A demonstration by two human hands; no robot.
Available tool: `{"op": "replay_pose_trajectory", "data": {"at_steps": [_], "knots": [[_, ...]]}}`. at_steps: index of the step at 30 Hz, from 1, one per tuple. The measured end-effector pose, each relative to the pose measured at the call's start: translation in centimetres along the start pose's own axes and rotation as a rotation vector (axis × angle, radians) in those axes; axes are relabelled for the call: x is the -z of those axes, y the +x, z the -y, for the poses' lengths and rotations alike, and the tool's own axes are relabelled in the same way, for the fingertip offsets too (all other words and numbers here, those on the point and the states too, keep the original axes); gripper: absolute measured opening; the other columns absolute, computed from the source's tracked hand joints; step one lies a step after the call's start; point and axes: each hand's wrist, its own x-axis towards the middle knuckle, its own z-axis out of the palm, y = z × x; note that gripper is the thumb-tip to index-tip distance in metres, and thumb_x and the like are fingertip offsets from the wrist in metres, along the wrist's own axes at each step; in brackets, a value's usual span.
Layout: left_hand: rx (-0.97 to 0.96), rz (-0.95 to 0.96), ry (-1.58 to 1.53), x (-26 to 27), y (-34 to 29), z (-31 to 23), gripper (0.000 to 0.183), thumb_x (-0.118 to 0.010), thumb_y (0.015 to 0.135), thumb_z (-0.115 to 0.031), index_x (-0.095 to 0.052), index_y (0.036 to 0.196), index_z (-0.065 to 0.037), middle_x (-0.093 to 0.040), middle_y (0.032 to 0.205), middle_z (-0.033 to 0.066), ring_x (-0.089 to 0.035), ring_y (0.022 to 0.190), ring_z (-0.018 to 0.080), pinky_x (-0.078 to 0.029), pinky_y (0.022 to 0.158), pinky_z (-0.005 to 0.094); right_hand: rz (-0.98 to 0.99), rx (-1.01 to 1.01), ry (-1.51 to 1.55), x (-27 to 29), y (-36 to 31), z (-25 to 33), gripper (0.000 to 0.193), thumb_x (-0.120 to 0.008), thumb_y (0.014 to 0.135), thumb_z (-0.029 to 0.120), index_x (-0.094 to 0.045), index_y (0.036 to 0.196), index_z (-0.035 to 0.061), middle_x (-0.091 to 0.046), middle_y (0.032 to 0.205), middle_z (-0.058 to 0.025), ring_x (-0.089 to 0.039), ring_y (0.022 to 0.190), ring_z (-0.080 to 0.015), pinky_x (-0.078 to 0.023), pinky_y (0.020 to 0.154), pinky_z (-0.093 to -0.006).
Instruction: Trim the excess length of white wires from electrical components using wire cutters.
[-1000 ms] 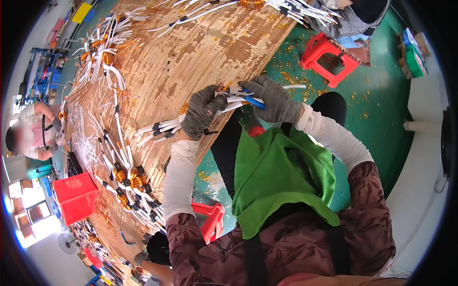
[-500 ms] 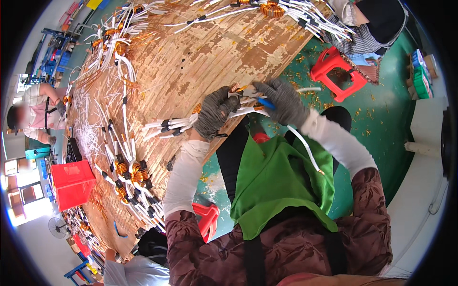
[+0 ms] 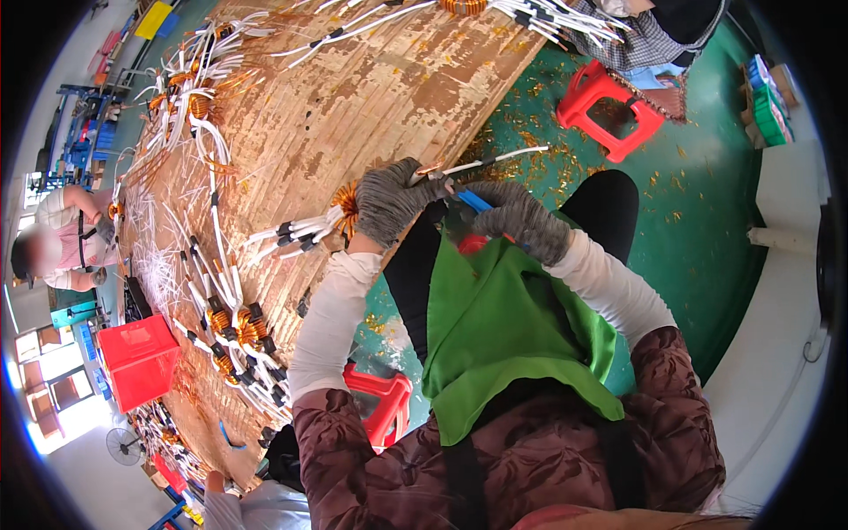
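Observation:
My left hand, in a grey knit glove, is closed on the white-sleeved leads of a copper-wound ring coil at the table's edge. White leads with black sleeves fan out to the coil's left, and one lead sticks out to the right past my fingers. In the same kind of glove, my right hand grips a blue-handled tool, its tip close to the wire ends at my left fingertips. The tool's working end is too small to make out.
The worn wooden table bears several other coils with white leads on its left. A red bin stands at the left edge. A red stool is on the green floor. Co-workers sit or stand around.
My right hand has moved left and slightly down with the tool, closer to my left hand. The white lead that hung over the green apron no longer shows there. The whole view has shifted slightly.

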Motion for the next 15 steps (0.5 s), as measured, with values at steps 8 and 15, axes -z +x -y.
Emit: {"op": "replay_pose_trajectory", "data": {"at_steps": [8, 15], "knots": [[-0.172, 0.006, 0.137, -0.8, 0.3, 1.7, 0.059, -0.074, 0.064, -0.056, -0.051, 0.06, -0.002, -0.042, 0.048, 0.0061, -0.036, 0.047, 0.0163, -0.033, 0.047, 0.0331, -0.031, -0.057, -0.031, -0.9, -1.5, 0.0, 0.051, -0.061, 0.072, 0.006, -0.054, 0.122, 0.0038, -0.058, 0.078, -0.0016, -0.053, 0.068, -0.0092, -0.044, 0.065, -0.0229], [-0.063, -0.029, 0.018, -1.3, 0.0, -0.3, 0.053, -0.077, 0.066, -0.048, -0.051, 0.059, -0.002, -0.042, 0.05, 0.0023, -0.035, 0.051, 0.0082, -0.031, 0.045, 0.0288, -0.388, 0.048, 0.077, -1.0, -1.5, -0.5, 0.037, -0.057, 0.075, 0.007, -0.058, 0.111, 0.0015, -0.055, 0.08, -0.0001, -0.054, 0.073, -0.0104, -0.046, 0.074, -0.023]]}}
